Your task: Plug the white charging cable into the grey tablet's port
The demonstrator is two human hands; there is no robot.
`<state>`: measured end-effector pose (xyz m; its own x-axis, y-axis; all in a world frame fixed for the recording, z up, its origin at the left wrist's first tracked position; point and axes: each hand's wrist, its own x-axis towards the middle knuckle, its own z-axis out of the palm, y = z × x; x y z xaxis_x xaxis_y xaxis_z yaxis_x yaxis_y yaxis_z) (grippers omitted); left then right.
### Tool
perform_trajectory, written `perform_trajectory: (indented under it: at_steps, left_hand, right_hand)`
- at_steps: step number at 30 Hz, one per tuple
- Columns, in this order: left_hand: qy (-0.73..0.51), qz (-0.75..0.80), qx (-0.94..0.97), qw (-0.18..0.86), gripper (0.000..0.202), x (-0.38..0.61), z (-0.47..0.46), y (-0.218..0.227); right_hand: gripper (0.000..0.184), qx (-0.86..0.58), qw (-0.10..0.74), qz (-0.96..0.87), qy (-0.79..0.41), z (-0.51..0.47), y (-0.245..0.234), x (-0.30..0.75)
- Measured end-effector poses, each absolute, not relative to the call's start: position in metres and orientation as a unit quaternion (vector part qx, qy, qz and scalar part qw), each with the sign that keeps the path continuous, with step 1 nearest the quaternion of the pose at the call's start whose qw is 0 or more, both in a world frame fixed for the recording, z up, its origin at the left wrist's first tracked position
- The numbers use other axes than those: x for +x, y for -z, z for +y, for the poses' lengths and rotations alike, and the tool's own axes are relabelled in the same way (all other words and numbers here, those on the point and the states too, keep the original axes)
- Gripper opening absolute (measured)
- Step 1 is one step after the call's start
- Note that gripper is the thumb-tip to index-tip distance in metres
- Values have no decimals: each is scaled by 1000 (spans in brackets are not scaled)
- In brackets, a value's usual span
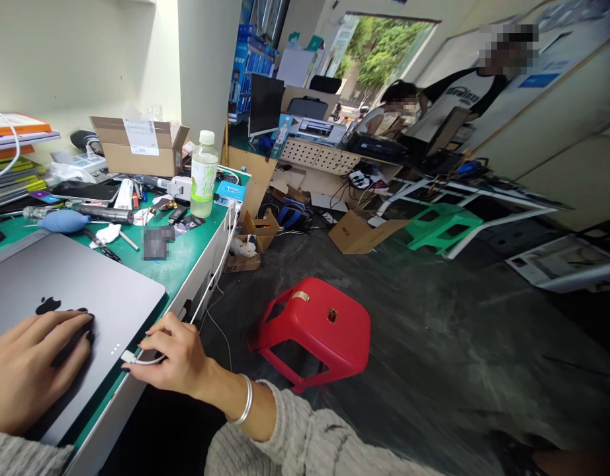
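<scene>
Head view: left hand (32, 370) rests open, fingers slightly curved, on the gray laptop (87, 277). Right hand (178, 354) pinches a white cable (149, 361); fingers hide the gripped section.

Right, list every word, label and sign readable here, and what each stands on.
"薄荷", in green on the drink bottle's label.
Apple logo, no words, on the grey laptop lid.
Too blurred to read: the shipping label on the cardboard box.
Too blurred to read: the print on a person's white T-shirt.
Too small to read: the sticker on the red plastic stool.
</scene>
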<state>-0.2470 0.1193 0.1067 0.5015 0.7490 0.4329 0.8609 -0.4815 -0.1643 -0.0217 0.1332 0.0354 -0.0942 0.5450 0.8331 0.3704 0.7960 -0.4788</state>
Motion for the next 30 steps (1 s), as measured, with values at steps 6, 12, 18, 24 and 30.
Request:
perform_trajectory:
  at_steps: [6, 12, 18, 24, 30]
  left_hand:
    - [153, -483, -845, 172, 36, -246, 119, -105]
    - [150, -478, -847, 176, 35, -248, 119, -104]
    - [149, -480, -844, 186, 35, -248, 118, -105]
    - [146, -470, -852, 176, 35, -247, 119, -107]
    - [148, -474, -850, 176, 36, -250, 119, -105]
  right_hand:
    - [34, -326, 558, -757, -92, 133, -30, -22]
    - [36, -334, 543, -764, -97, 132, -29, -23]
    - [38, -341, 530, -770, -101, 132, -30, -23]
    - [38, -341, 522, -775, -98, 132, -29, -23]
    - [36, -339, 525, -774, -105, 132, -28, -22]
